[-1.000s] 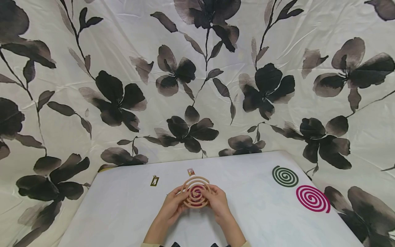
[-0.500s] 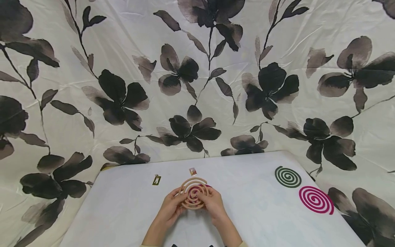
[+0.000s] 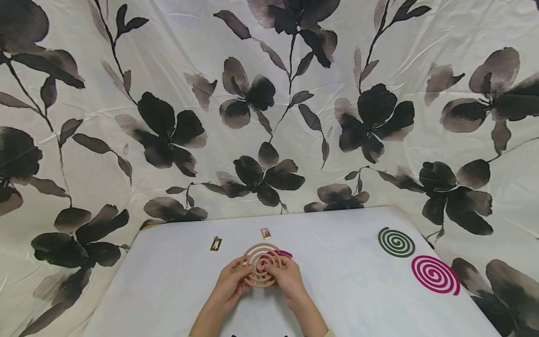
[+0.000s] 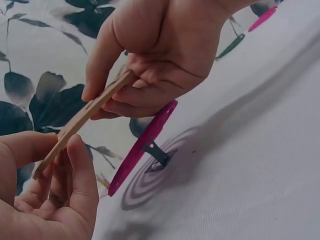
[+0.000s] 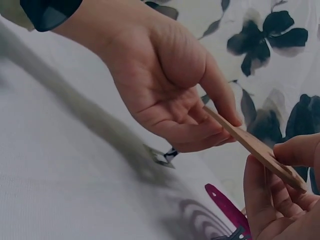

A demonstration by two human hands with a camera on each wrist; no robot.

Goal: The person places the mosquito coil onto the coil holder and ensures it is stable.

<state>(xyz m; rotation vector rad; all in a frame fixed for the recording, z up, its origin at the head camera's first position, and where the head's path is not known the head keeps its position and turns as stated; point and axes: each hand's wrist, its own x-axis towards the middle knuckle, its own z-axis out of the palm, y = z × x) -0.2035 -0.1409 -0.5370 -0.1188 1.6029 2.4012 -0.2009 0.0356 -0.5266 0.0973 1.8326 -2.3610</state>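
Note:
Both hands hold a tan mosquito coil (image 3: 258, 265) by its opposite sides, raised above the table. My left hand (image 3: 229, 282) pinches its left side between thumb and fingers. On the other side, my right hand (image 3: 292, 283) grips it, the thumb lying over the coil's face. Below and behind, apart from the hands, a magenta mosquito coil (image 4: 145, 147) is propped on a dark metal stand (image 4: 159, 154). In the head view the tan coil and right hand cover most of it. Edge-on in the wrist views, the tan coil looks thin and flat.
On the table's right lie a green coil (image 3: 396, 242) and another magenta coil (image 3: 435, 274), near the edge. A gold-coloured metal stand (image 3: 216, 243) and a small printed piece (image 3: 265, 233) lie beyond the hands. A floral cloth (image 3: 252, 140) hangs behind the white table (image 3: 345, 262).
Both hands have shifted slightly left with the tan coil. More of the magenta coil beneath now shows at the right. The view itself has drifted a little.

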